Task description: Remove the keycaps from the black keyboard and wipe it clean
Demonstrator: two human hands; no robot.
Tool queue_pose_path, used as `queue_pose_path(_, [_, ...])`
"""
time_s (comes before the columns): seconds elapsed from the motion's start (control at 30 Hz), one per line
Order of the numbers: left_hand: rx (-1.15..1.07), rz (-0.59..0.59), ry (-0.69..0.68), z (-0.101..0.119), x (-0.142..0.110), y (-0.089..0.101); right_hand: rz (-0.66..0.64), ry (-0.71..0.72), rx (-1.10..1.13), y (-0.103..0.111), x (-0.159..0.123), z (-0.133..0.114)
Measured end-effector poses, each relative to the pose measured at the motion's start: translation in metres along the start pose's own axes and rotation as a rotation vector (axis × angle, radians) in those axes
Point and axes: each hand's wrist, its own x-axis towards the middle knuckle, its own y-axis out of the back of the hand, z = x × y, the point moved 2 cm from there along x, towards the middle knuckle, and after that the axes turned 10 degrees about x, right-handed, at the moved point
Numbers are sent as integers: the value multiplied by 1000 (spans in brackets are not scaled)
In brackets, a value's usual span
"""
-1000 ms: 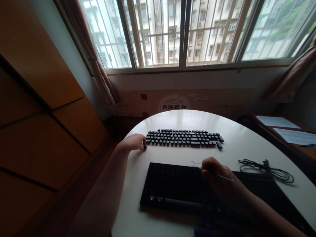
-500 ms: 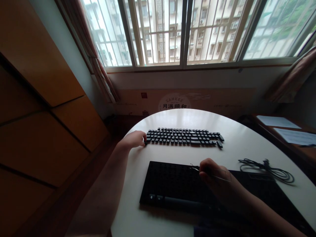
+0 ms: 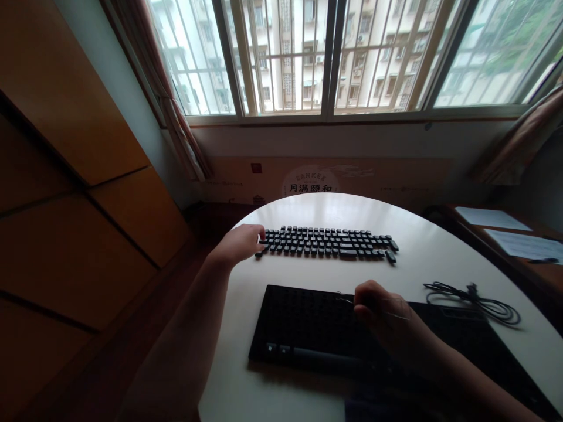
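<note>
At the left end of several rows of black keycaps, my left hand has its thumb and forefinger curved but apart, touching or nearly touching the end keycaps. One keycap lies just below the thumb. My right hand is closed around a wire keycap puller, with its wire tips out to the left and a clear handle partly visible behind the fingers. Below that hand is a black keyboard, largely stripped of keys; a spacebar and a couple of keys show along its near edge. My right forearm hides part of it.
A coiled black cable lies right of the keyboard on the rounded white table. Beyond the table's right edge, papers rest on a brown surface. A wooden cabinet stands left, and a barred window is ahead.
My left hand has shifted slightly up from the lowest keycap at the left end, which now lies uncovered. The right hand keeps its place over the keyboard with the keycap puller.
</note>
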Motion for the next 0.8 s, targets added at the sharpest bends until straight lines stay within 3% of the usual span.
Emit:
queue_pose_path(0.07, [0,124,-52,27,-5,3,10,-23,36,-4,1,-2])
queue_pose_path(0.13, [-52,193,-193,61,-9,0,-2,-67,99,-12,0,-5])
queue_pose_path(0.23, [-103,153,-371,108,-16,-17,-100,-138,221,-33,-1,-16])
queue_pose_path(0.33, [-131,123,-468,135,-20,-35,-231,-185,305,-55,-2,-31])
queue_pose_path(0.57, [-139,87,-482,140,-18,-51,-297,-183,411,-91,18,-48])
queue_pose_path(0.8, [-127,101,-498,140,-16,-54,-288,-209,380,-99,26,-39])
